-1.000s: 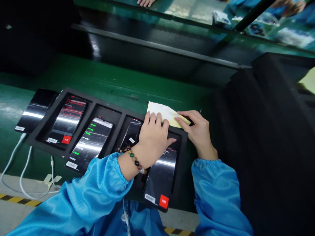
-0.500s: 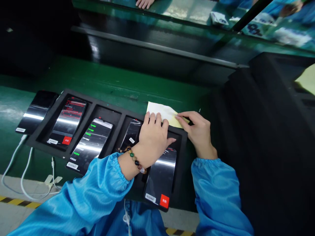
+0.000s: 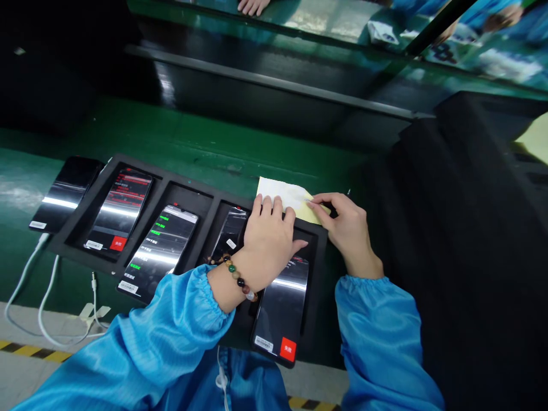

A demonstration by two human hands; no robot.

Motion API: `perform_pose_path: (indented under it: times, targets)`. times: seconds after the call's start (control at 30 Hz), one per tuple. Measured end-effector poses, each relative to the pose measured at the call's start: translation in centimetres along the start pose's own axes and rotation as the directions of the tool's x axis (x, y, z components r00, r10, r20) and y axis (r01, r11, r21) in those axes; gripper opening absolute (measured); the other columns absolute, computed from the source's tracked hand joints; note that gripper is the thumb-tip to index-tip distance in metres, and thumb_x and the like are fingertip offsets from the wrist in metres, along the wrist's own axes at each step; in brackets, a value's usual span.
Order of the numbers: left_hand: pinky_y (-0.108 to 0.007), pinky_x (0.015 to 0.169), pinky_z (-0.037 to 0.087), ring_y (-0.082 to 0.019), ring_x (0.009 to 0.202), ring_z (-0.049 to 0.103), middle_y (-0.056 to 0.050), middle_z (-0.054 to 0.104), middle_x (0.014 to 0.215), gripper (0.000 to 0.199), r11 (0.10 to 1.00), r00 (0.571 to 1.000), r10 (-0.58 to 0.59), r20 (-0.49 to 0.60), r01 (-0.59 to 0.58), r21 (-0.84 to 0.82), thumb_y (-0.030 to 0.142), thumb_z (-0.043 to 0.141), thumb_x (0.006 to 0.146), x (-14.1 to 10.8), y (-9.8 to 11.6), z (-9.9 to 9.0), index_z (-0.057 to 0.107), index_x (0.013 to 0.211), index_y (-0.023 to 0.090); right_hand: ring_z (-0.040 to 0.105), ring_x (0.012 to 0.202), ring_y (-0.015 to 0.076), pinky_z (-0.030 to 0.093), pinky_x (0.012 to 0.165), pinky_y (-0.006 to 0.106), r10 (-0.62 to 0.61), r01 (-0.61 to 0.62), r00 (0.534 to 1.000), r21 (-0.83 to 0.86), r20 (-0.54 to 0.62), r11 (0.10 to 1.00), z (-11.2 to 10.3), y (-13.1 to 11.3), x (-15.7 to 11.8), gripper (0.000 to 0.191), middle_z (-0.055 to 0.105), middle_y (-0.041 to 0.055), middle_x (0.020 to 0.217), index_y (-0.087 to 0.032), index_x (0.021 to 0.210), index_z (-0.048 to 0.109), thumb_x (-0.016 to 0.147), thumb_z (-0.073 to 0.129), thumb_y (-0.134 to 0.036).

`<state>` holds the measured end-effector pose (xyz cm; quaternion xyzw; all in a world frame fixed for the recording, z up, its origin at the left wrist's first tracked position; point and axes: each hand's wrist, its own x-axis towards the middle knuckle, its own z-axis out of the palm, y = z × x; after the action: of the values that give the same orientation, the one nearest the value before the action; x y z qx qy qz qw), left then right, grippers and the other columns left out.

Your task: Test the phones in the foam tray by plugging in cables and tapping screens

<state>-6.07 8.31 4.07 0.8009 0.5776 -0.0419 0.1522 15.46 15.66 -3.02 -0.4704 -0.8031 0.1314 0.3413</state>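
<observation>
My right hand [image 3: 346,228] pinches the right edge of a yellow-and-white paper sheet [image 3: 282,191] at the tray's far edge. Spread flat, the fingertips of my left hand [image 3: 270,242] rest on the paper's near edge. Under that hand, the black compartment tray [image 3: 199,220] holds phones. One phone [image 3: 280,319] with a red square on its screen lies partly beneath my left hand. Left of the hand are a dark-screened phone [image 3: 229,231], a phone with green and white text [image 3: 160,248], and a phone with red text [image 3: 120,208].
Another black phone [image 3: 64,194] lies left of the tray, beside a white cable [image 3: 23,274]. Black stacked trays [image 3: 428,228] stand at the right. Beyond the dark barrier [image 3: 274,91], a co-worker's hand [image 3: 253,5] rests on the far bench.
Both hands keep nearly the same hold on the paper. The whole view has shifted very slightly. At the far upper right, a co-worker's hand has moved.
</observation>
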Motion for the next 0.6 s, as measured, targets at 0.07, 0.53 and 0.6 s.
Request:
perform_pose_path:
  times: [0.07, 0.53, 0.6]
  targets:
    - [-0.058, 0.143, 0.021, -0.042, 0.168, 0.036, -0.023, 0.038, 0.180, 0.079, 1.000, 1.000, -0.002, 0.012, 0.002, 0.001, 0.065, 0.054, 0.115, 0.0, 0.0, -0.1, 0.049, 0.169, 0.009, 0.078, 0.093, 0.0301, 0.063, 0.083, 0.044, 0.055, -0.055, 0.998, -0.001, 0.024, 0.998, -0.3, 0.0, -0.1, 0.014, 0.082, 0.0077, 0.103, -0.027, 0.101, 0.076, 0.105, 0.072, -0.039]
    - [-0.055, 0.141, 0.026, -0.041, 0.163, 0.044, -0.021, 0.047, 0.176, 0.079, 1.000, 0.998, -0.007, -0.065, 0.006, -0.015, 0.068, 0.059, 0.111, 0.2, -0.1, 0.8, 0.057, 0.165, 0.010, 0.074, 0.122, 0.0379, 0.055, 0.113, 0.063, 0.305, -0.274, 0.949, 0.278, -0.076, 0.921, -1.3, -3.9, 0.1, 0.041, 0.079, 0.0128, 0.123, -0.028, 0.091, 0.077, 0.090, 0.088, -0.067]
    - [-0.055, 0.142, 0.025, -0.042, 0.164, 0.042, -0.021, 0.047, 0.175, 0.080, 0.999, 0.997, -0.011, -0.072, 0.009, -0.033, 0.067, 0.059, 0.111, 0.3, 0.0, 1.1, 0.056, 0.166, 0.010, 0.075, 0.115, 0.0371, 0.060, 0.106, 0.059, 0.356, -0.304, 0.931, 0.367, -0.080, 0.879, -1.0, -6.1, 0.6, 0.041, 0.079, 0.0139, 0.114, -0.028, 0.090, 0.078, 0.085, 0.095, -0.065]
